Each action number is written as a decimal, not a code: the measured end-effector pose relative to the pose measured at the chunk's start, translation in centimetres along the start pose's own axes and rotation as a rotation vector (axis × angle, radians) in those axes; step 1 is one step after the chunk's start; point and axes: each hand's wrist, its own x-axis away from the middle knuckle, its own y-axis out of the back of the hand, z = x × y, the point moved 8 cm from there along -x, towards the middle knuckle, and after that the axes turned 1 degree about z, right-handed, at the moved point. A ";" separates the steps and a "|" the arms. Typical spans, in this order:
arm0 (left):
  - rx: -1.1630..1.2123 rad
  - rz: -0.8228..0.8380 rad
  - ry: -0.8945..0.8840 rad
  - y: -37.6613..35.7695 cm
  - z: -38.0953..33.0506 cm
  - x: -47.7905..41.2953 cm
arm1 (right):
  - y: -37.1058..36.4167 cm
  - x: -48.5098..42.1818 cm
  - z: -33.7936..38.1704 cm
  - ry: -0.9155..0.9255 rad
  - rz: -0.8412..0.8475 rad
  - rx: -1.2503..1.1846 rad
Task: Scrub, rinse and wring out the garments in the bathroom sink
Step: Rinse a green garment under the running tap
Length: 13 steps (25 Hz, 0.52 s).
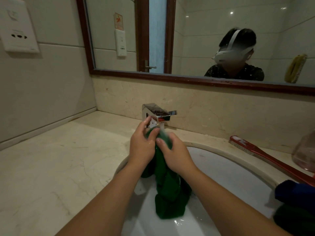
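A wet green garment [167, 189] hangs down into the white sink [230, 169], its top end held up under the chrome faucet [157, 114], where water runs onto it. My left hand [142, 143] grips the upper part of the garment from the left. From the right, my right hand [173, 150] grips the same bunched top. Both hands are wet and close together just below the spout. The garment's lower part bunches in the basin.
A red long-handled brush [265, 155] lies on the counter at the right of the sink. Dark blue and dark green clothes [296, 205] are piled at the sink's right rim. A marble counter [51, 167] spreads to the left. A mirror [187, 36] hangs above.
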 end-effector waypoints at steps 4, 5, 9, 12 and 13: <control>-0.030 0.052 0.083 -0.3 0.9 0.0 | 1.1 -0.5 0.1 -0.005 -0.105 -0.065; -0.049 0.089 0.087 -0.8 1.2 0.0 | 1.8 -0.6 -0.2 -0.022 -0.129 -0.104; -0.190 0.275 0.133 -3.0 2.7 0.8 | 3.8 -1.0 -1.3 -0.107 -0.223 -0.224; -0.257 0.287 0.180 -3.1 3.0 1.1 | 4.2 -1.0 -0.9 -0.111 -0.259 -0.292; -0.214 0.254 0.176 -2.8 2.9 0.9 | 4.1 -1.1 -0.6 -0.102 -0.258 -0.310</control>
